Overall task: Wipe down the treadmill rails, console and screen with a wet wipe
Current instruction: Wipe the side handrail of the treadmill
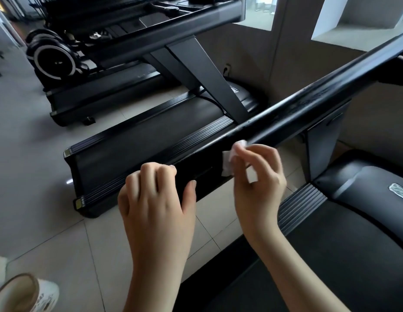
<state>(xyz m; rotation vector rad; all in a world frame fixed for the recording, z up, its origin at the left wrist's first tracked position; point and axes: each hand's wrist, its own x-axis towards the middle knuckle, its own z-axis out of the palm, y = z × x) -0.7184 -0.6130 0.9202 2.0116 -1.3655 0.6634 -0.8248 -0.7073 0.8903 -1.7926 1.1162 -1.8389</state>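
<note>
Wipe [227,164], white, crumpled, seemingly against glossy rail [308,104]

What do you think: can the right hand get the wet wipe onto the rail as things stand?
Probably yes: the right hand pinches the wet wipe right beside the rail, with nothing visible between them.

Soft, dim daylight from the bright white window recess [326,21] above the right hand [258,185], which is slightly motion-blurred; frame edges bend.
</note>
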